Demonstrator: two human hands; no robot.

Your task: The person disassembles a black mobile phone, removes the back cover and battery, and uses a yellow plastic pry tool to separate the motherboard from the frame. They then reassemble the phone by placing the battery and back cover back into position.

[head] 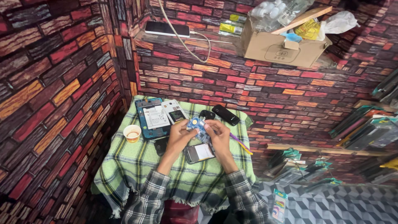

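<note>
- Both hands, left hand (pixel 179 133) and right hand (pixel 218 137), pinch one small blue circuit board (pixel 197 125) up off the green tabletop (pixel 124 166).
- Risk, I'd guess: a slip drops the board onto the open phone (pixel 199 152) right below the hands.
- Count: one paper cup (pixel 132 133) left of the hands, one opened tablet (pixel 152 117), two dark phones (pixel 226 115) just beyond.

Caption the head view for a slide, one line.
Both hands, left and right, hold a blue circuit board over a green plaid cloth.
</note>
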